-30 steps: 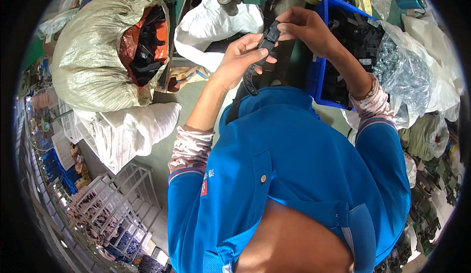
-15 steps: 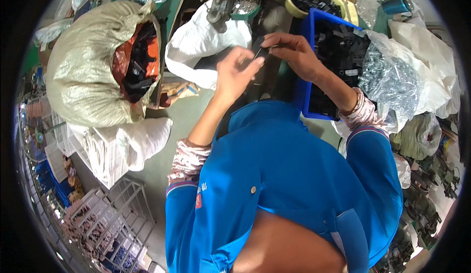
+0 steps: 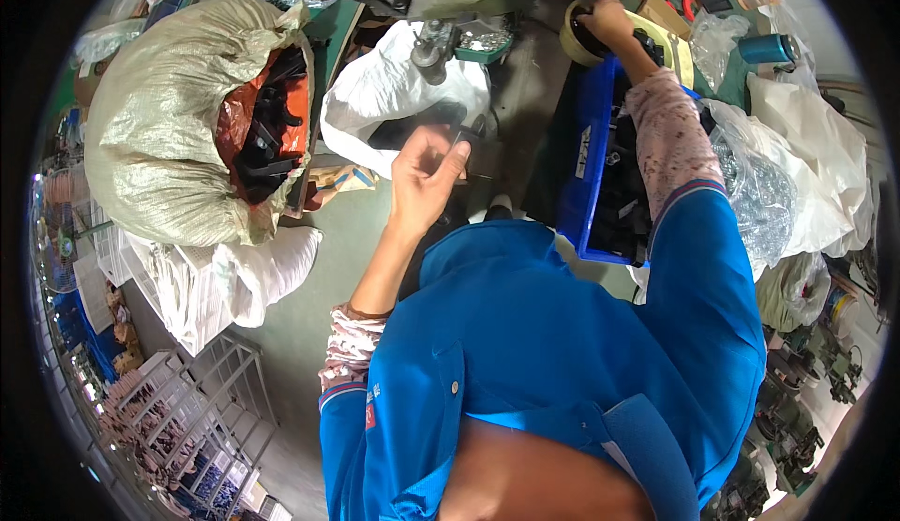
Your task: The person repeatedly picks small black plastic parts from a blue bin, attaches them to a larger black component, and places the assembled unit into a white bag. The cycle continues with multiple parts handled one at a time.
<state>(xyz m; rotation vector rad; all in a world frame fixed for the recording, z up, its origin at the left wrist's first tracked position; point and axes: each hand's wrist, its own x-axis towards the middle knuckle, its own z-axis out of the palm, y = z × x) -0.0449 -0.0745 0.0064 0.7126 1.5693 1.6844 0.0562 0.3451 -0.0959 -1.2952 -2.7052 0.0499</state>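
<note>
2 hands are at work, well apart from each other. The left hand [image 3: 424,176] is raised in front of the chest with the wrist bent back, palm turned partly toward the camera, thumb and fingers pinched around a small black plastic part [image 3: 466,137] that sits at its fingertips. Just beyond those fingertips lies a white sack [image 3: 375,99] with more dark pieces in its mouth, and above it the metal head of a machine [image 3: 433,48]. The right hand [image 3: 603,22] is stretched far forward, arm nearly straight, reaching into a yellow bowl [image 3: 574,43] of black parts at the far end of a blue crate [image 3: 589,160]; its fingers curl down into the bowl, and I cannot tell whether they have closed on anything. The right forearm lies along the crate, which is also filled with black parts. To do this step well, I judge the left hand should keep the pinched part steady and turned so its open side faces the right, while the right hand picks only 1 piece from the bowl, gripping it by its edges so it can be brought back and mated without re-gripping. A large woven sack [image 3: 178,109] of black pieces stands off to the left of the left hand.
</note>
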